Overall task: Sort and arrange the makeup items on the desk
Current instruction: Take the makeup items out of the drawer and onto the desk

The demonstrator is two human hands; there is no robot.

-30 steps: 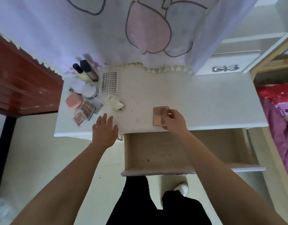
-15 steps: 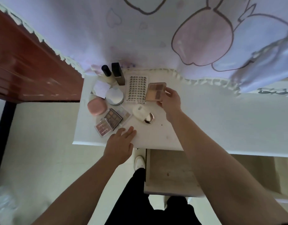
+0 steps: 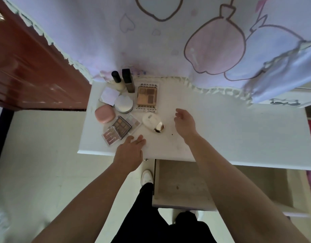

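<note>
Closest to me, under my right forearm, the drawer (image 3: 179, 186) stands open below the desk (image 3: 238, 137). My left hand (image 3: 128, 153) lies at the desk's front edge, its fingers (image 3: 139, 140) straight and close together, holding nothing. Just beyond those fingertips and to their left sits a small pink palette (image 3: 111, 137). It touches a dark eyeshadow palette (image 3: 122, 126), which lies partly over a pale palette (image 3: 135, 121).

My right hand (image 3: 184, 122) is further in. Its fingers (image 3: 179, 114) are loosely curled and a little apart, gripping nothing. I cannot tell whether they touch the desk. Just left of them lies a white oval case (image 3: 151, 121) with a shiny gold end. Further left, near the desk's side edge, is a rounded pink compact (image 3: 104, 116).

Beyond my right fingers and to their left, the tan palette (image 3: 147, 95) lies flat on a sticker sheet (image 3: 147, 110), apart from both hands. Left of it are a round silver compact (image 3: 123, 104) and a pale square box (image 3: 109, 95). Farthest from my fingers, a cream bottle (image 3: 117, 83) with a black cap and a brown tube (image 3: 128, 82) stand upright against the printed cloth (image 3: 168, 41).
</note>
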